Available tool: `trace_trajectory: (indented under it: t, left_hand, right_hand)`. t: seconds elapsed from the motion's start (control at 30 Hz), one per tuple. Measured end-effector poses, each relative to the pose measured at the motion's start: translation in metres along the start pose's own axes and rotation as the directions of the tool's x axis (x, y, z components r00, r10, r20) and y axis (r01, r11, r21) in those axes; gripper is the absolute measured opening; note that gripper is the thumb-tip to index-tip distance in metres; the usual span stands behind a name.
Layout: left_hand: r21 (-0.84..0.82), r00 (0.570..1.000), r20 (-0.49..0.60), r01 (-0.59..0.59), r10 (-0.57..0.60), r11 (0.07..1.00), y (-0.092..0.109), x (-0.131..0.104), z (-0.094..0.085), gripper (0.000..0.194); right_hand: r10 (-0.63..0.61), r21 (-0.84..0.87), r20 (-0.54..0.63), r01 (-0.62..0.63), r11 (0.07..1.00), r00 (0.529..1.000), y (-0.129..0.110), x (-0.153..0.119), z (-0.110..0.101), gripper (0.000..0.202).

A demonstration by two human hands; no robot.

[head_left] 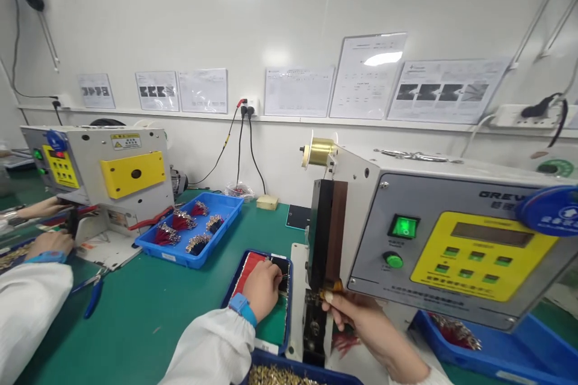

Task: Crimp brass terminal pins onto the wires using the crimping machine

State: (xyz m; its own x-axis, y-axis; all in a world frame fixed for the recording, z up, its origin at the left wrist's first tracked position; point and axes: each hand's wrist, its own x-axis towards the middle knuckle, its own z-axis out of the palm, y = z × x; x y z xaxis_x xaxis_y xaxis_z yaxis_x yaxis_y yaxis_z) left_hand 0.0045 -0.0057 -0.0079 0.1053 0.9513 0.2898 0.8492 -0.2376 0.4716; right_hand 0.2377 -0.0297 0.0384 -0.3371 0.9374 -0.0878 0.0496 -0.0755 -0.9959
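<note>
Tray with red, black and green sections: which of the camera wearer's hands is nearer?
Left. The left hand is over the tray, by its black section; the right hand is beyond the tray's right side, at the benchtop machine.

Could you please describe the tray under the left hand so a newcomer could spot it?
Find the large machine at right with the lit green switch. Left of its base, under the left hand, lies a small dark blue tray. Red, black and green areas inside set it apart from the brighter tray behind.
</note>
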Motion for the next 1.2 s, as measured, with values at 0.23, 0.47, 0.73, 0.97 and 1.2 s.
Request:
trace_trajectory:
  t: [0.23,0.47,0.73,0.97,1.2]
  left_hand:
    - [-0.032,1.0,-0.014,-0.01,0.009,0.999,0.0,0.001,0.001,0.019]
    - [-0.03,1.0,-0.017,-0.016,0.016,0.999,-0.001,0.0,0.003,0.018]
    - [-0.016,1.0,-0.004,-0.018,0.018,1.0,0.001,0.002,0.003,0.018]
    - [0.016,0.997,-0.029,-0.072,0.073,0.997,-0.001,0.005,0.002,0.02]
    - [0.012,0.97,-0.153,-0.19,0.189,0.982,0.024,-0.004,-0.006,0.023]
  right_hand:
    - [-0.068,-0.084,-0.063,0.063,0.994,0.996,0.012,0.0,0.007,0.05]
    - [-0.083,-0.101,-0.081,0.075,0.992,0.993,0.007,-0.001,0.011,0.049]
    - [-0.061,-0.098,-0.086,0.053,0.994,0.994,-0.001,-0.001,0.014,0.043]
    - [-0.02,-0.106,-0.114,0.007,0.994,0.993,-0.002,-0.001,0.015,0.035]
    - [-0.046,-0.103,-0.127,0.033,0.994,0.991,0.002,-0.001,0.017,0.029]
